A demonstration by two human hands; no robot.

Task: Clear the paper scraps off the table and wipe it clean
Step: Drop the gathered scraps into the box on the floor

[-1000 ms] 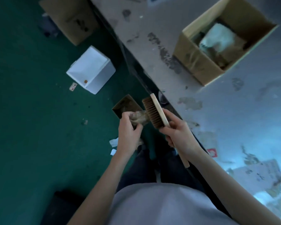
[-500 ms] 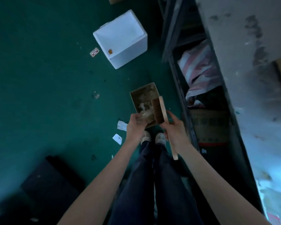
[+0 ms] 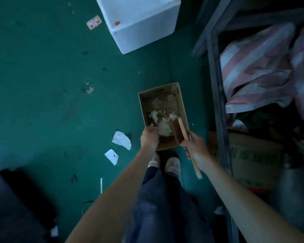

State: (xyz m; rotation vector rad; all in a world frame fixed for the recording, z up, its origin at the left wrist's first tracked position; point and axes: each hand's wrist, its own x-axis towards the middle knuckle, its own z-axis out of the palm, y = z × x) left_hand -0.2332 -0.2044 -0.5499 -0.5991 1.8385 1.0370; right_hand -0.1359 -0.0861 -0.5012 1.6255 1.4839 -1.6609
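Since a second ago the view has swung from the desk down to the floor, where the left hand (image 3: 149, 137) pinches a paper wad (image 3: 164, 128) off the brush (image 3: 178, 133) gripped by the right hand (image 3: 193, 146), over the cardboard box (image 3: 162, 102), so these scraps are nearly binned.

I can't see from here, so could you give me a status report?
Right hand grips brush. Left hand pulling scraps off bristles over cardboard box. Nothing obstructing.

The floor (image 3: 51, 102) was dark green, the cardboard box (image 3: 180, 102) brown, the foam box (image 3: 144, 30) white, and the cloth (image 3: 256, 67) pink-and-white striped.
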